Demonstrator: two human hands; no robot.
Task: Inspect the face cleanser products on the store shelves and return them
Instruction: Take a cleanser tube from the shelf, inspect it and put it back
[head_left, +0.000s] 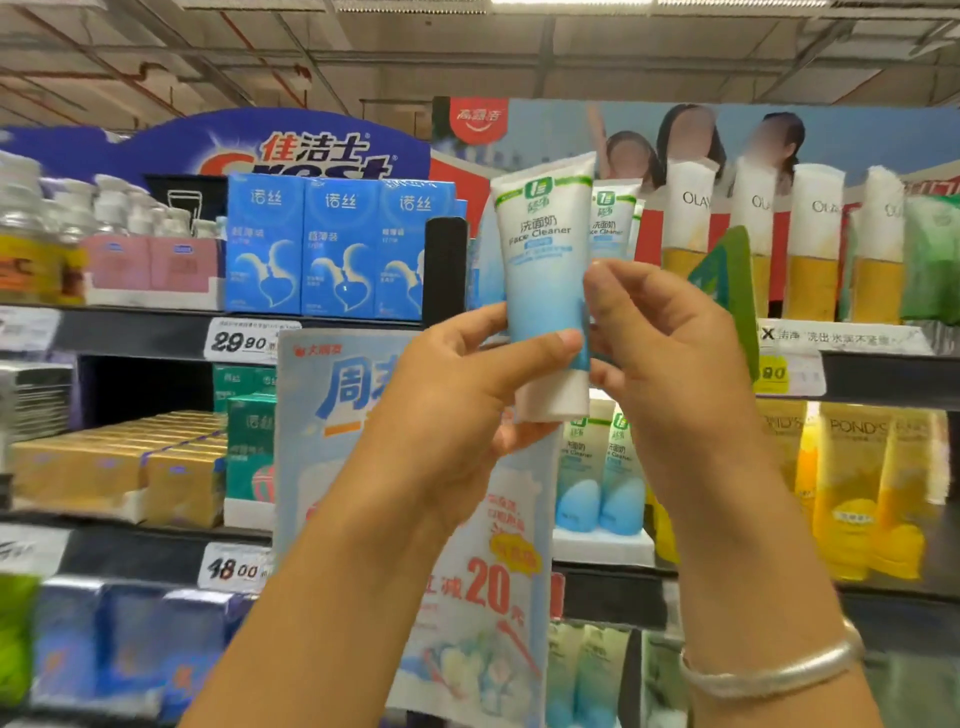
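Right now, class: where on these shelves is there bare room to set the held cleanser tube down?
One dark gap: middle shelf far left, above the gold boxes. The top shelf is crowded with blue boxes, matching tubes and Olay tubes. Both hands, left hand and right hand, hold the tube.

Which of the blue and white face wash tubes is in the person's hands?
The face cleanser tube in front, cap down, held by the left hand and right hand. The matching tubes stand behind it on the shelf, untouched.
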